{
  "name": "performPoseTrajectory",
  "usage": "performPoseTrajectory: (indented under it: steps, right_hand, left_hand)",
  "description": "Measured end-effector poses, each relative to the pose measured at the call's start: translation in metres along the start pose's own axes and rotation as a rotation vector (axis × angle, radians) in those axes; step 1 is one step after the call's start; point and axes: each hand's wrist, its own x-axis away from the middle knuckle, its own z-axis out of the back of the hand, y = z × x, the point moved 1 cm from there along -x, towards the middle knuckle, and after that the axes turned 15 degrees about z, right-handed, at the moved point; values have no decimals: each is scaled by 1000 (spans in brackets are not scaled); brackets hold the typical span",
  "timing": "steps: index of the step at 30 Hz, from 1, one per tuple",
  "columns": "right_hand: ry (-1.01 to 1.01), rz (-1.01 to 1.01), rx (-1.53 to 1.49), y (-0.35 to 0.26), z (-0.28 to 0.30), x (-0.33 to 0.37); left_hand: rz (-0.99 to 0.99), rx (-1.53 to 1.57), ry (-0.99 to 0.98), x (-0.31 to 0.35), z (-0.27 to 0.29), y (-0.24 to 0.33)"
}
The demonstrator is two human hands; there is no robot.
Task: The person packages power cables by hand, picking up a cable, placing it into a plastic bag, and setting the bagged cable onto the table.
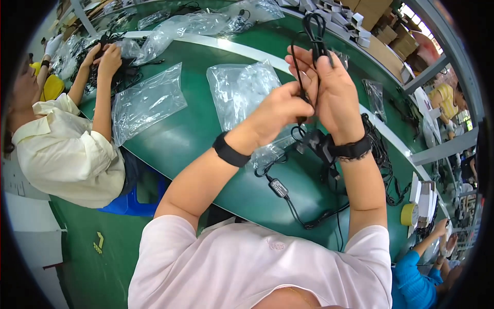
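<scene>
Black coiled cable is, from my remote view, right of the clear plastic bag, held by the loosely curled right hand while the left hand pinches it below, where uneven pulling could, I think, loosen its loops.

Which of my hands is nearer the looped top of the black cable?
Right. Your right hand holds the black cable just below its looped top; your left hand pinches it lower down.
</scene>
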Motion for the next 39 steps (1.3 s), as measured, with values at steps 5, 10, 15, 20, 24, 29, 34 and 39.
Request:
performPoseTrajectory:
  steps: [5,10,15,20,24,29,34,39]
  right_hand:
    - [-178,-107,478,3,11,1]
    - [-265,-18,659,-31,43,5]
    - [-432,-257,635,-10,62,56]
    - [-146,-16,493,-14,45,75]
    - [-135,218,687,2,43,69]
    - [-32,222,931,18,31,53]
    - [-203,247,900,44,36,58]
    - [-67,232,679,45,14,65]
  left_hand:
    - [51,-260,178,-1,0,-9]
    - [-13,-43,201,-1,17,-6]
    - [-240,359,171,1,34,1]
    - [-354,123,410,3,32,-5]
    - [-334,226,396,-2,25,-15]
    - [-127,50,255,-8,12,-30]
    - [-79,86,335,-5,12,-31]
    - [-164,205,345,-2,13,-28]
